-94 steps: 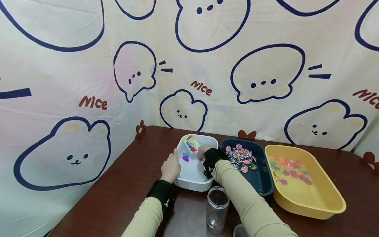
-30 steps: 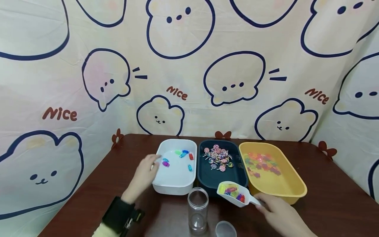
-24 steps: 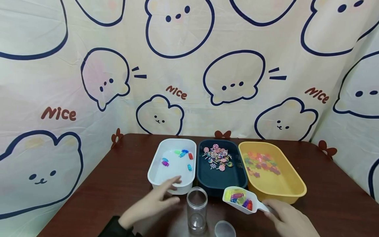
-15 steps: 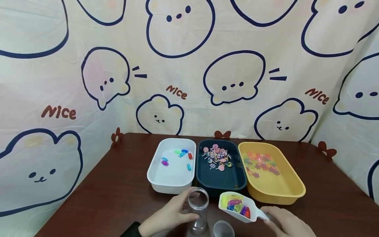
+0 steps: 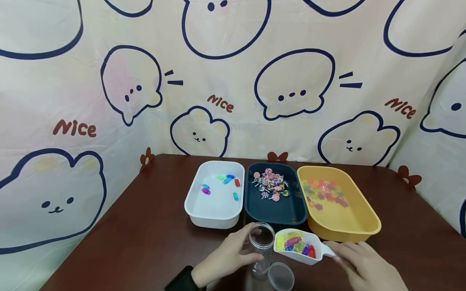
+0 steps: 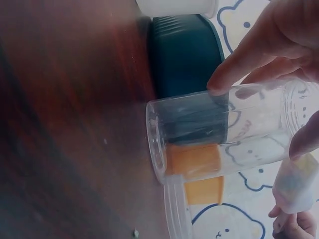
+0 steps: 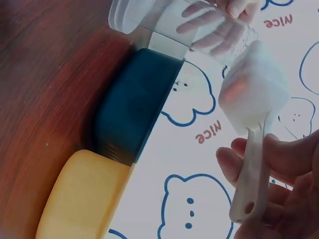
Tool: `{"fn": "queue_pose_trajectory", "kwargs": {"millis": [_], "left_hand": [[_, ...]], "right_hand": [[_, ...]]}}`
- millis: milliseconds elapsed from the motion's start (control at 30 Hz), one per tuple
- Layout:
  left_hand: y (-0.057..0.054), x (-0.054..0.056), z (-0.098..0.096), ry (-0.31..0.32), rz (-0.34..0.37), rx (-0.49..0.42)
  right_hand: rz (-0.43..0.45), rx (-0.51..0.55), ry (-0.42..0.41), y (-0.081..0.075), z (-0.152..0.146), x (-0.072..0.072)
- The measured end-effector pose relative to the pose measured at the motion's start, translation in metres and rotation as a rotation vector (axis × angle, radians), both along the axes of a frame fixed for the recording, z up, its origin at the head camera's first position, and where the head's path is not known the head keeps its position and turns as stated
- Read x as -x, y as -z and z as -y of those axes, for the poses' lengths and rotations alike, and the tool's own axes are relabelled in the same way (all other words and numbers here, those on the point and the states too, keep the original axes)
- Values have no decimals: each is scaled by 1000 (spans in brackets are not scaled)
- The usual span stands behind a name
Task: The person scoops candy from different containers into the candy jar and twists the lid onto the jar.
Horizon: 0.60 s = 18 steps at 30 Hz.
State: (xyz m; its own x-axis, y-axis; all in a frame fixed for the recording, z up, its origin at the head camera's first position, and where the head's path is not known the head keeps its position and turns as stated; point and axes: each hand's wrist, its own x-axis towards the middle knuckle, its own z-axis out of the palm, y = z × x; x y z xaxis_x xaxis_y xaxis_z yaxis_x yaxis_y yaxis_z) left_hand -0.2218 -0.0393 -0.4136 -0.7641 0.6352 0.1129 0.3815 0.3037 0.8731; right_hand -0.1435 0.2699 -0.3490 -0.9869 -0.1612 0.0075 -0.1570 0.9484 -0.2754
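My left hand (image 5: pixel 225 256) holds a clear, open-topped plastic jar (image 5: pixel 262 254) upright on the table. In the left wrist view its fingers and thumb curl round the upper part of the jar (image 6: pixel 199 134), and nothing shows inside. My right hand (image 5: pixel 367 262) grips the handle of a white scoop (image 5: pixel 309 260) just right of the jar's mouth. Small wrapped candies (image 5: pixel 295 243) in yellow, pink, blue, purple and red fill the scoop. From below, the right wrist view shows the scoop (image 7: pixel 254 89) close to the jar's rim.
A round translucent lid (image 5: pixel 281 277) lies by the jar's base. Behind stand a white bin (image 5: pixel 214 214) with several candies, a dark teal bin (image 5: pixel 276 212) with lollipops (image 5: pixel 271 184), and a yellow bin (image 5: pixel 349 220) with star-shaped pieces (image 5: pixel 324 192). A patterned cloth (image 5: pixel 240 81) hangs behind the table.
The scoop has come out of the white bin, loaded with candies, and moved over beside the jar. My left hand has left the white bin's rim and taken hold of the jar.
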Motion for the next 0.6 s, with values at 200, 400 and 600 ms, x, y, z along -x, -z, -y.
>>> {"fn": "queue_pose_trajectory", "kwargs": {"millis": [200, 400, 600], "left_hand": [[-36, -16, -5, -53, 46, 0], [-30, -13, 0, -41, 52, 4], [-13, -3, 2, -6, 1, 37]], "right_hand": [[-18, 47, 72, -10, -8, 1], [-106, 36, 83, -10, -1, 2], [-217, -141, 61, -16, 21, 1]]}}
